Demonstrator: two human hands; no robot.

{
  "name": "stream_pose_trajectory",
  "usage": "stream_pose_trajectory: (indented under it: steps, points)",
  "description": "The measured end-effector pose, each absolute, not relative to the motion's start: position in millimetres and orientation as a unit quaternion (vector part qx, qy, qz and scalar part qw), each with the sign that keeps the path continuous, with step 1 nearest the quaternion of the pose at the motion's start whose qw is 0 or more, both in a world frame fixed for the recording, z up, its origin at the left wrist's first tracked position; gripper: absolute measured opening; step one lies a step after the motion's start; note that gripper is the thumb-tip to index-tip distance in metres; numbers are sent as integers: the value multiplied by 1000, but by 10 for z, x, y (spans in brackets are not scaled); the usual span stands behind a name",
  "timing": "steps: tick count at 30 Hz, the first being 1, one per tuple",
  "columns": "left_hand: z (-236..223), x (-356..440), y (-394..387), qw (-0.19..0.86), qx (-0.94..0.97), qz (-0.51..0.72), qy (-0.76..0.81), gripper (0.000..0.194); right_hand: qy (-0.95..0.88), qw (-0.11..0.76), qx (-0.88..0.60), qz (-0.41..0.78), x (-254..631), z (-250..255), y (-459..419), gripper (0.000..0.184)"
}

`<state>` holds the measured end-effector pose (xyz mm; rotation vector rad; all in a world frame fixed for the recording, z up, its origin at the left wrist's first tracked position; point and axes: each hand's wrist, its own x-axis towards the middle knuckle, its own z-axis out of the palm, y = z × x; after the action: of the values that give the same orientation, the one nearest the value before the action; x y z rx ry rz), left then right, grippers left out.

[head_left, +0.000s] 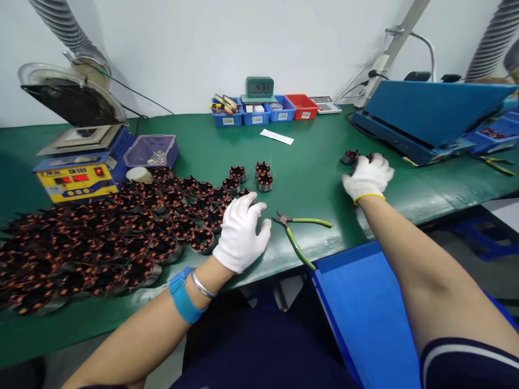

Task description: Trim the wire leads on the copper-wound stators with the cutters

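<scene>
My left hand, in a white glove, hovers over or rests at the right edge of a large group of copper-wound motor stators. Its thumb and fingers are apart, and a stator partly shows behind the fingertips. Off to the right, my gloved right hand curls over a stator that it mostly hides. Another stator stands just left of those fingers. Green-handled cutting pliers lie open between my hands. Two stators stand close together beyond my left hand.
A blue-and-yellow device and a purple bin stand at left. Small blue bins, a red bin and a clock line the wall. A blue machine stands at right; a blue tray sits below the table edge.
</scene>
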<state>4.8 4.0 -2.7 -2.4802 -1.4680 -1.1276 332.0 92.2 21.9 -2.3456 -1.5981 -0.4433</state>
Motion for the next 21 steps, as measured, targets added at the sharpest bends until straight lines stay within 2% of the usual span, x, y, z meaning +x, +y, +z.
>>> stream_pose_trajectory:
  steps: [3,5,7,11,14,16,19,21]
  points:
    - [27,47,-3,-34,-823,-377,-423,14,-668,142,-718,-131,2658,216,955,65]
    - [28,45,-19,-106,-855,-327,-389,9,-796,143,-580,-97,2160,189,976,62]
    - [-2,34,-8,-140,-865,-253,-410,12,-830,108,-543,-64,1767,153,1019,54]
    - [-58,0,45,-132,-818,-209,-519,34,-803,78,-590,-37,1529,139,1099,31]
    - [-22,-1,29,-164,-777,-245,-556,49,-821,67,-567,-32,1683,208,938,26]
    - [27,3,-5,-191,-748,-307,-557,63,-851,90,-516,-36,1798,263,680,23]
    - [83,-21,-23,-302,-711,-403,-491,83,-894,141,-426,-10,1877,299,183,24]
    - [91,-63,5,-418,-689,-401,-435,82,-913,157,-377,20,1878,266,-114,25]
